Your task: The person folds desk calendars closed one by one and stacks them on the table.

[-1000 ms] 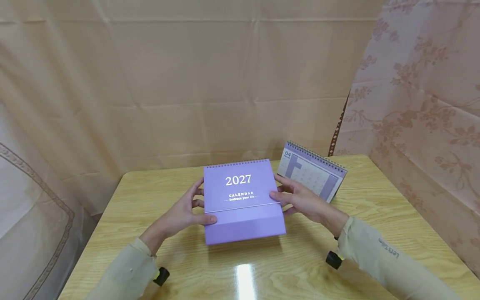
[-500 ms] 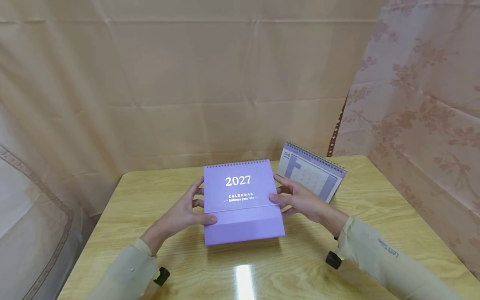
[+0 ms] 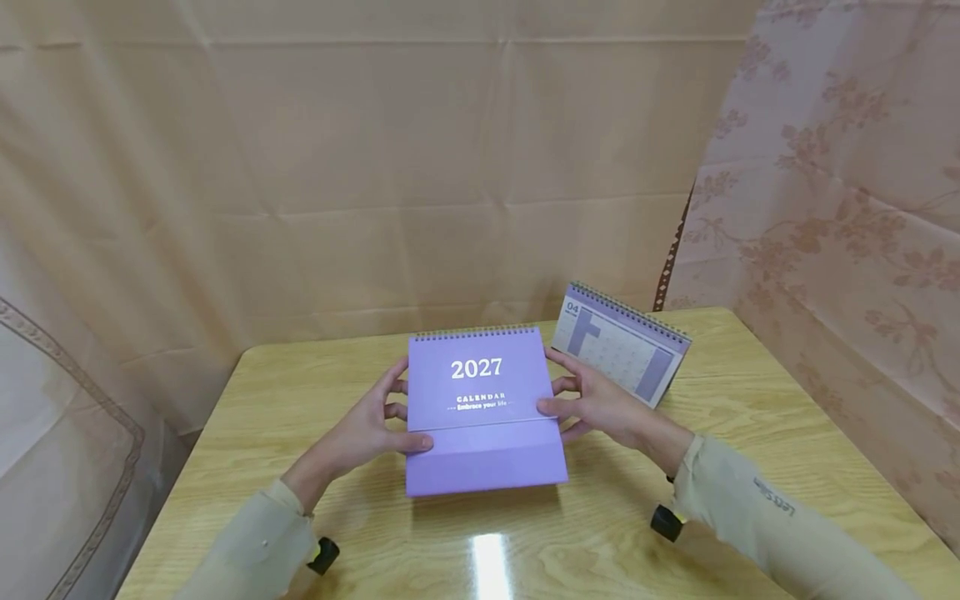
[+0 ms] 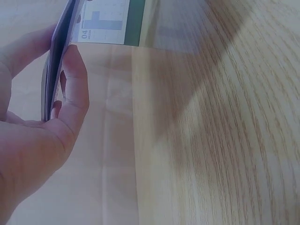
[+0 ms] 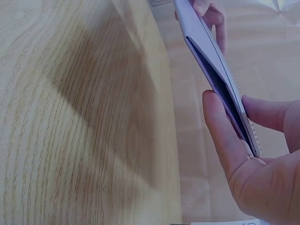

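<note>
Both hands hold a purple 2027 desk calendar (image 3: 480, 387) by its sides, above the table, its cover facing the head camera and its spiral binding along the top. My left hand (image 3: 367, 421) grips the left side, thumb on the front near the lower flap and fingers behind. On the right side my right hand (image 3: 600, 404) pinches it, thumb on the front and fingers behind. Seen edge-on in the left wrist view, the calendar (image 4: 57, 65) lies between thumb and fingers. The right wrist view shows the calendar's folded layers (image 5: 220, 79) slightly apart.
Behind the right hand, a second desk calendar (image 3: 618, 342) stands tilted on the wooden table (image 3: 300, 392), opened to a page marked 04. A beige curtain (image 3: 375, 167) hangs behind the table, and a pink floral curtain (image 3: 847, 208) on the right.
The held calendar has come slightly down and towards the person, tilting a little. Both hands keep their grip on its sides. The standing calendar stays in place.
</note>
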A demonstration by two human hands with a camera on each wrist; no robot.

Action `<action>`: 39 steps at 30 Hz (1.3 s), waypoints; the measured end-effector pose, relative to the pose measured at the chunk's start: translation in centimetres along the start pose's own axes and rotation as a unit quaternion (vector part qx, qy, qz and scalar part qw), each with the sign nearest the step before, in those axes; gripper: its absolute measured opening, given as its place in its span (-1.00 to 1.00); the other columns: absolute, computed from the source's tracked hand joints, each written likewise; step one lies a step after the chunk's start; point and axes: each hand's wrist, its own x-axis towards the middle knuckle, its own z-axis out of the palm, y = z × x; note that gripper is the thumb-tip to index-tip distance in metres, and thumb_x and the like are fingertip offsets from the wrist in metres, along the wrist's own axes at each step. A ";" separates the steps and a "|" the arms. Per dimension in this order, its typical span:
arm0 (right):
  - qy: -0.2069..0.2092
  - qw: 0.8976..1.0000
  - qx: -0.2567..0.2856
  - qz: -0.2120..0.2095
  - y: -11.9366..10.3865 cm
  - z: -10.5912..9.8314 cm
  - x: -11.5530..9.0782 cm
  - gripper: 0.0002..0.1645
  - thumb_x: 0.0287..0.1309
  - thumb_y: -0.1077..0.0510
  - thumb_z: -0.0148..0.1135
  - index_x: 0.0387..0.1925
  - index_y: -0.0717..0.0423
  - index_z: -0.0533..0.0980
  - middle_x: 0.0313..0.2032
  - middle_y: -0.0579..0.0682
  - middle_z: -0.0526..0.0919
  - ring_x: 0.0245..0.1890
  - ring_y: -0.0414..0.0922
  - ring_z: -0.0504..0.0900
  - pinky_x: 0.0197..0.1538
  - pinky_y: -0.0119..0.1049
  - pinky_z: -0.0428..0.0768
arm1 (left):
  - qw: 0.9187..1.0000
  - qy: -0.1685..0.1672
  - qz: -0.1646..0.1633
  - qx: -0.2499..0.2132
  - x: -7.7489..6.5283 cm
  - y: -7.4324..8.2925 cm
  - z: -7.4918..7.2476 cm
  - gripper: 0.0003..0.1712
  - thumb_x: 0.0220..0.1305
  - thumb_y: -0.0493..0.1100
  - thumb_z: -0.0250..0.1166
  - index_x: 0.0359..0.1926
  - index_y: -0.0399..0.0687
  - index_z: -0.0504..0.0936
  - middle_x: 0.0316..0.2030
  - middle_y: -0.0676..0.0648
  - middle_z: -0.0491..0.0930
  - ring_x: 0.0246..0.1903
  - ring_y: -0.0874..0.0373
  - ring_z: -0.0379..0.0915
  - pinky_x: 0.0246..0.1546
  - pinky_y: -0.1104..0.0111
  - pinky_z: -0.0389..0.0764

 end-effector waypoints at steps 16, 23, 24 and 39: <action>-0.007 1.000 -0.016 -0.007 0.3 0.2 0.0 0.10 0.34 0.24 0.32 0.64 -0.20 -0.14 -0.06 0.26 0.53 -0.17 0.15 0.73 -0.22 0.09 0.73 | 1.000 0.011 -0.010 0.017 0.2 0.1 0.3 0.43 0.01 -0.31 0.62 0.64 0.08 -0.24 0.22 -0.28 0.21 -0.06 -0.09 0.46 -0.20 0.08 0.73; 0.000 0.998 -0.063 0.001 1.1 -0.1 0.4 0.11 0.33 0.21 0.34 0.64 -0.15 -0.15 -0.05 0.26 0.53 -0.22 0.11 0.72 -0.23 0.11 0.72 | 0.999 0.012 -0.019 0.046 0.5 0.0 0.5 0.39 0.05 -0.31 0.59 0.64 0.06 -0.21 0.18 -0.29 0.25 -0.13 -0.08 0.51 -0.28 0.10 0.74; -0.001 0.997 -0.075 0.001 1.1 -0.1 0.4 0.11 0.33 0.20 0.34 0.64 -0.13 -0.16 -0.05 0.25 0.53 -0.23 0.09 0.72 -0.23 0.12 0.72 | 0.999 0.010 -0.019 0.049 0.5 0.0 0.6 0.38 0.06 -0.32 0.59 0.64 0.06 -0.22 0.18 -0.30 0.26 -0.13 -0.09 0.51 -0.29 0.09 0.74; -0.006 0.985 -0.169 0.027 2.4 0.3 1.1 0.27 0.24 0.19 0.43 0.63 0.00 -0.27 -0.04 0.23 0.53 -0.26 0.04 0.67 -0.35 0.07 0.73 | 0.996 0.013 -0.021 0.088 1.4 -1.9 1.7 0.33 0.08 -0.40 0.54 0.63 -0.08 -0.21 0.09 -0.35 0.36 -0.31 -0.04 0.56 -0.38 0.06 0.72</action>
